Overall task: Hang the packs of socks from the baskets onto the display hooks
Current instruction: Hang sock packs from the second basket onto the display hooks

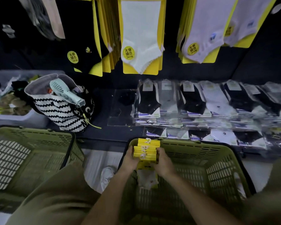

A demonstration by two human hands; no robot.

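Observation:
A stack of sock packs (146, 150) with yellow cards and white hangers is held over the right green basket (201, 159). My left hand (130, 159) grips the stack's left side and my right hand (163, 163) its right side. White socks of the packs hang down below the hands inside the basket. Above, on the dark display wall, hang rows of yellow-carded packs: black socks (81, 46), white socks (140, 38) and pale socks (206, 30). The hooks themselves are out of view.
A second green basket (28, 153) sits at the left. A zigzag-striped bag (62, 108) with a handheld fan stands on the dark shelf, next to a grey tub (15, 117) of mixed items. Plastic-wrapped sock packs (201, 104) lie in rows on the shelf at right.

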